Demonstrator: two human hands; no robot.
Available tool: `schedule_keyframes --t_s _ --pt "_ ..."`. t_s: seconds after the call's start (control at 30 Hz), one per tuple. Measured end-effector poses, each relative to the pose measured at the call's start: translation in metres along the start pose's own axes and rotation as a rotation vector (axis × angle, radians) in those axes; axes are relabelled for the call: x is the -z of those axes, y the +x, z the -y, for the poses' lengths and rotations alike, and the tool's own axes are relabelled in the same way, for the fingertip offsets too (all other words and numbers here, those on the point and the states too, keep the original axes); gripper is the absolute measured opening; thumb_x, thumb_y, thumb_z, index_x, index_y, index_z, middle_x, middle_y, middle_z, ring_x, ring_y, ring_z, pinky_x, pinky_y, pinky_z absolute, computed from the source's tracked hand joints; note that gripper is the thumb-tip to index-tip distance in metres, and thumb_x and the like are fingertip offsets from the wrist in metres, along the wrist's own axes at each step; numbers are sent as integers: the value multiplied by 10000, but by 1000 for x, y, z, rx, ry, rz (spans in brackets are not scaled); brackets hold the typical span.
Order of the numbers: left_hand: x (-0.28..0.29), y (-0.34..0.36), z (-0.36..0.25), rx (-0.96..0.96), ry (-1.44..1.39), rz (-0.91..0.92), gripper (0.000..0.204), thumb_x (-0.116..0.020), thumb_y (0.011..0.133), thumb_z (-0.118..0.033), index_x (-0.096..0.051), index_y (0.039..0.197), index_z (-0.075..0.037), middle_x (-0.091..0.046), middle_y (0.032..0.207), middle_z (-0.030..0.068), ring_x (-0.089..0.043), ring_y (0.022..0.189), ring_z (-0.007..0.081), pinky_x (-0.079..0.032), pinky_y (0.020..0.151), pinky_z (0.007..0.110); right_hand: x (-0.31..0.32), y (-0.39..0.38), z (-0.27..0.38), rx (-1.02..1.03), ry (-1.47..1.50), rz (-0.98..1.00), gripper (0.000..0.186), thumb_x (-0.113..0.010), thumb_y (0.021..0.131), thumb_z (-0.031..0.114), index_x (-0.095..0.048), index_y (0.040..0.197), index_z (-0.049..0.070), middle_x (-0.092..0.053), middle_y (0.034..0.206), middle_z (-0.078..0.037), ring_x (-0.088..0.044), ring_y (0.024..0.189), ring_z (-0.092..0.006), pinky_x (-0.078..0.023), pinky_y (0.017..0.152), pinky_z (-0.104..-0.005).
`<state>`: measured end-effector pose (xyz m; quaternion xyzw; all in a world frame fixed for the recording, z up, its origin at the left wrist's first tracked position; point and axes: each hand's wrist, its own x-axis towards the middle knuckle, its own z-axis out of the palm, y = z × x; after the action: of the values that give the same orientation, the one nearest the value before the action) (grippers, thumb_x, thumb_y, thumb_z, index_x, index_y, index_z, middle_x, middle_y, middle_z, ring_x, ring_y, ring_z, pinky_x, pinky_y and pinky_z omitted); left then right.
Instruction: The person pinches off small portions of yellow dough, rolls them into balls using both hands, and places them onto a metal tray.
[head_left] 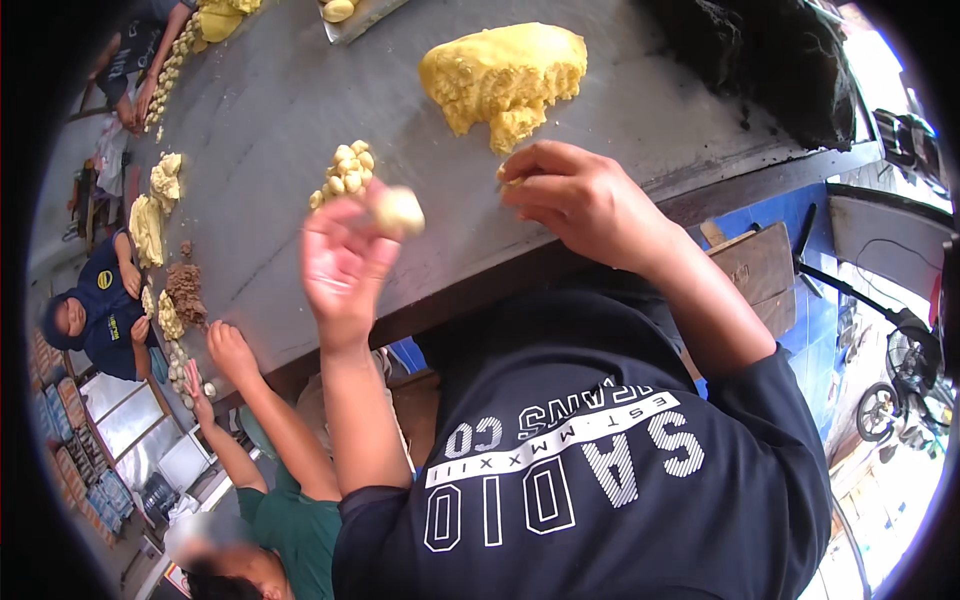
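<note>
A pale yellow dough ball [400, 212], smeared by motion, sits at the fingertips of my left hand [343, 262], which is raised palm up over the table's near edge. Just beyond those fingers lies a small heap of pale balls [347, 170]. My right hand [585, 200] is pinched together, with a bit of yellow dough [506, 176] showing at its fingertips. Past it rests a large lump of yellow dough [505, 70], its near side torn and crumbly.
The grey table [260, 110] stretches away to the left. A metal tray [365, 15] stands at the far edge of view. Black plastic [770, 75] covers the right end. Co-workers' hands [232, 352] work at the left beside brown crumbly filling [186, 290] and more dough [146, 228].
</note>
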<state>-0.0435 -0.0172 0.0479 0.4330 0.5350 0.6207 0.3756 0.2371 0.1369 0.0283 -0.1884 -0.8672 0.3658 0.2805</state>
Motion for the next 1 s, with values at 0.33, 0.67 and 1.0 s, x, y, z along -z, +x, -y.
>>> schedule_keyframes --t_s 0.33,0.67,1.0 --pt "96 27 44 -291 1441 -134 436 -817 1077 -376 -807 1347 -33 -717 1499 165 -706 1299 396 -553 1136 481 4 -4 2 -47 -373 -21 266 -843 903 145 -813 1166 119 -727 1248 -65 -680 1199 -317 -629 973 -450" --pt "62 15 14 144 1102 -267 243 -874 1019 -152 -787 1206 -22 -828 1111 107 -769 959 179 -607 931 344 3 5 -8 -9 -447 -47 147 -750 1001 159 -762 1116 69 -721 1201 -97 -716 1132 -332 -638 925 -460" --pt "73 36 7 172 1064 -123 216 -798 1097 -121 -820 1266 11 -838 1241 108 -761 1011 109 -607 859 287 -18 14 15 81 -344 52 150 -805 963 226 -735 997 97 -683 1095 -87 -683 1100 -294 -611 954 -432"
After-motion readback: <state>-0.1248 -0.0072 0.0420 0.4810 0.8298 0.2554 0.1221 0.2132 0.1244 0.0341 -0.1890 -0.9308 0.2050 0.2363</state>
